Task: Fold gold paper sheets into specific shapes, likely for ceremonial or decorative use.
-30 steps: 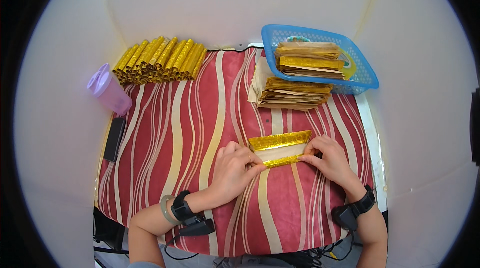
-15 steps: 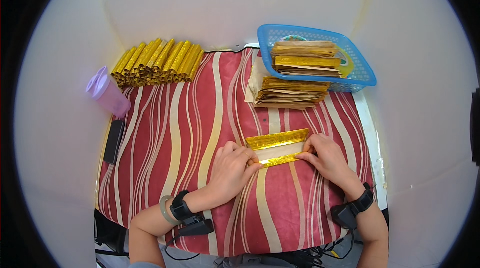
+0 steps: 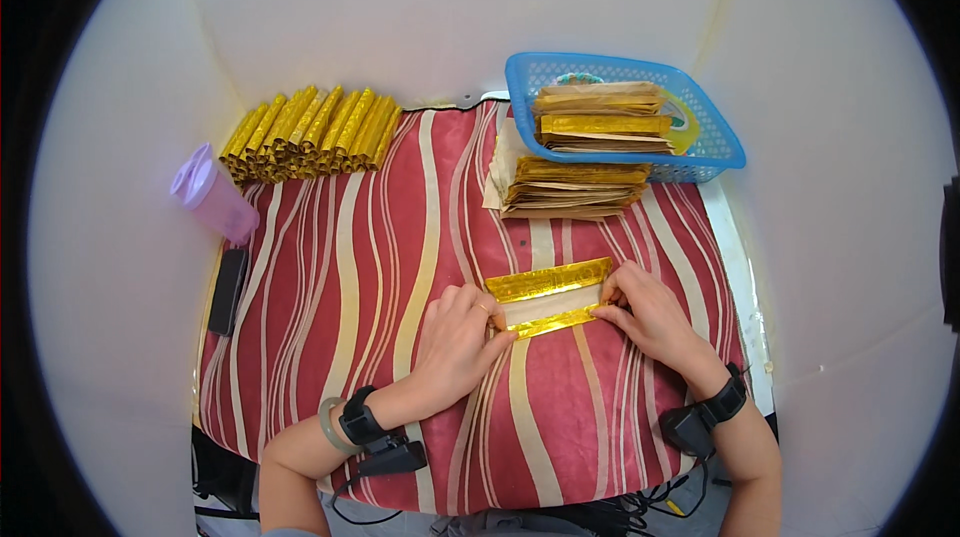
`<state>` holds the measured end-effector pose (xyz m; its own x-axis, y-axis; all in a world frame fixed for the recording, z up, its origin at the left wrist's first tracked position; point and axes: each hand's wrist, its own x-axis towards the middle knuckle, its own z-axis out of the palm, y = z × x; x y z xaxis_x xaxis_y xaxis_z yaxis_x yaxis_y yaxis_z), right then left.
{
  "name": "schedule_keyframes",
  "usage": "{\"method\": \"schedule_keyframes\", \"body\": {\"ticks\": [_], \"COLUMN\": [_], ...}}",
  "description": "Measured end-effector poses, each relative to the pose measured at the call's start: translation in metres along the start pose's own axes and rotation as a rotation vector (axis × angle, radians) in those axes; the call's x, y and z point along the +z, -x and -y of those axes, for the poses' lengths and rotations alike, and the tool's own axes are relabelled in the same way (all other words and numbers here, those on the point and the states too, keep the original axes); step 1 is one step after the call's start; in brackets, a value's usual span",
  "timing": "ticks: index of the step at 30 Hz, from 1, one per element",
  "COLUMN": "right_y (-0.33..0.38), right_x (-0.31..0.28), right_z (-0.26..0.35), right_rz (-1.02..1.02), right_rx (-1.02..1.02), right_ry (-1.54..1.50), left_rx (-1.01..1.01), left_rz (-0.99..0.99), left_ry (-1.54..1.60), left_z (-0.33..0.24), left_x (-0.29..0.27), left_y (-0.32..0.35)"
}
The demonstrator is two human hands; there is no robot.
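I saw the left hand (image 3: 455, 342) and the right hand (image 3: 650, 312) both pressed on a gold paper (image 3: 550, 295) lying near the front middle of the striped cloth (image 3: 340, 267). The paper was folded lengthwise, its two gold edges turned in with a pale strip showing between them. The left fingers (image 3: 490, 322) pinched its left end; the right fingers (image 3: 612, 302) pinched its right end, so each hand was closed on the sheet rather than spread. Both wrists wore dark bands.

Behind the paper, well apart, sat a stack of sheets (image 3: 570, 187) on the cloth, touching a blue basket (image 3: 725, 142) that held more sheets. At the far left lay a row of gold rolls (image 3: 305, 132). A lilac cup (image 3: 210, 192) stood at the left edge, with a black phone (image 3: 228, 289) just in front of it.
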<state>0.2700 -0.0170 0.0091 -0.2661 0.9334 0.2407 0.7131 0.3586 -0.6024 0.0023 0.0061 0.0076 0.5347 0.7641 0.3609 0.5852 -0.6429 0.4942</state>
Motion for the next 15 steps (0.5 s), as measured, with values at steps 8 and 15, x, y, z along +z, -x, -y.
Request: {"method": "schedule_keyframes", "body": {"ticks": [8,15], "right_y": [0.008,0.019], "right_x": [-0.005,-0.007], "right_z": [-0.001,0.009], "right_rz": [-0.039,-0.058], "right_rx": [-0.028,-0.404], "right_ry": [-0.056,0.483], "left_rx": [0.185,0.385], "left_rz": [0.007,0.155], "left_ry": [-0.053,-0.334], "left_z": [0.003,-0.005], "left_x": [0.0,0.001], "left_y": [0.0,0.0]}}
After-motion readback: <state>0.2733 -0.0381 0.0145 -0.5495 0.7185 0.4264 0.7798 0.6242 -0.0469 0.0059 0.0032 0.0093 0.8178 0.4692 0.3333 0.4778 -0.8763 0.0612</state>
